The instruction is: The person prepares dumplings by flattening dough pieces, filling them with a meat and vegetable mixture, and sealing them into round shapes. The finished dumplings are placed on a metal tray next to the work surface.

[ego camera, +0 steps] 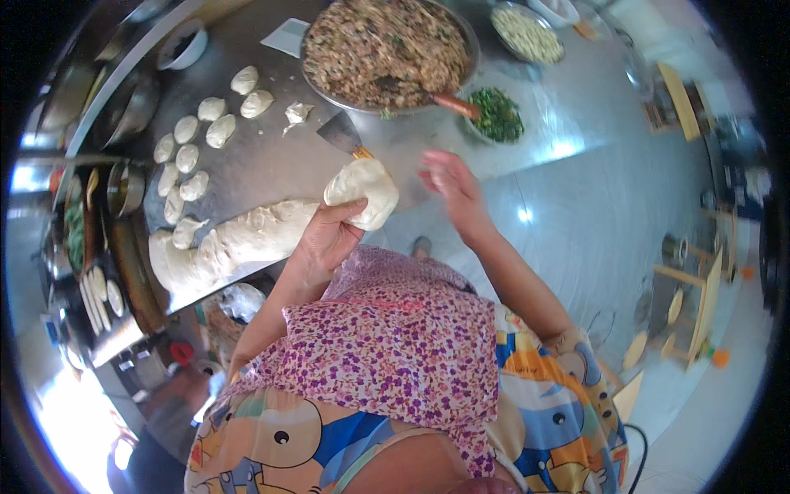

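Observation:
A flattened round of white dough (364,188) lies in my left hand (333,231), my thumb on top of it. My right hand (447,179), somewhat blurred, is raised to the right of the dough and touches nothing; its fingers are slightly curled and apart. Behind the dough a scraper with a metal blade (340,133) lies on the metal counter (278,163). A long thick roll of dough (247,238) rests along the counter's near edge at the left. Beyond it are several small dough pieces (221,131).
A large metal bowl of mixed filling (389,52) with a wooden-handled tool (455,105) stands at the back. Beside it are a bowl of chopped greens (495,115) and a bowl of pale chopped food (526,34). A white bowl (185,48) stands at back left; wooden stools (676,302) are far right.

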